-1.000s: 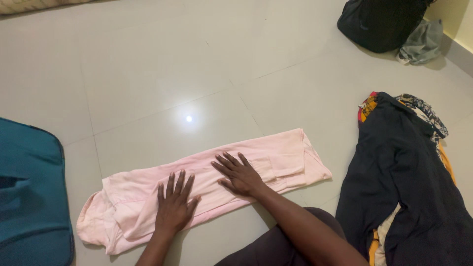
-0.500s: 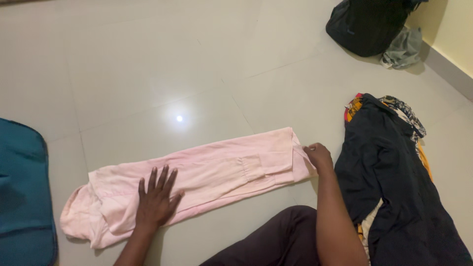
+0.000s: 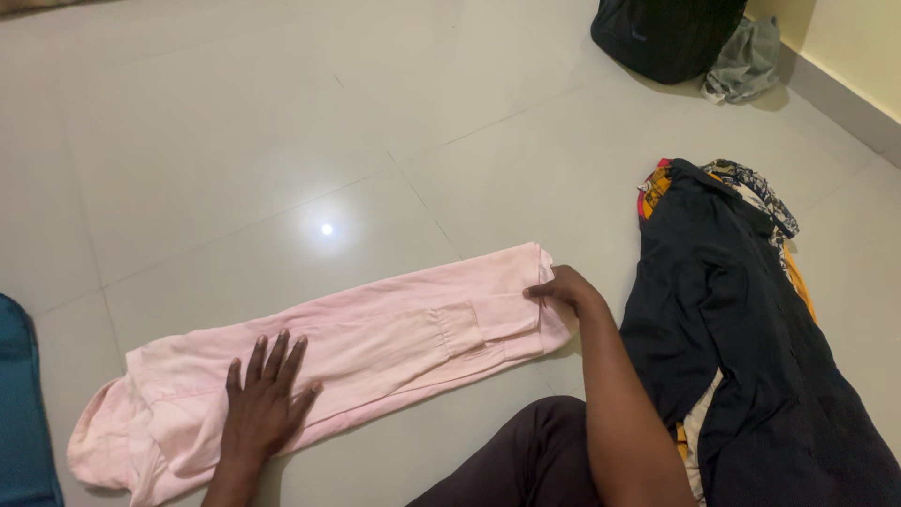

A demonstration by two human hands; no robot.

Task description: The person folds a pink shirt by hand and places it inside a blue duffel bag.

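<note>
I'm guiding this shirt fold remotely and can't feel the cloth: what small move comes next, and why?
Probably lift the end the right hand pinches and carry it over toward the left hand. The pink shirt already lies as a long narrow strip on the floor, the left hand lies flat on it near the other end, and the right grips the free edge.

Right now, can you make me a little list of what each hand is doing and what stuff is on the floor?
left hand: flat on the pink shirt, fingers spread
right hand: pinching the shirt's right end
pink shirt: folded into a long strip on the tiled floor
right of shirt: dark garment on top of colourful clothes
far corner: black bag, grey cloth
left edge: teal bag
</note>
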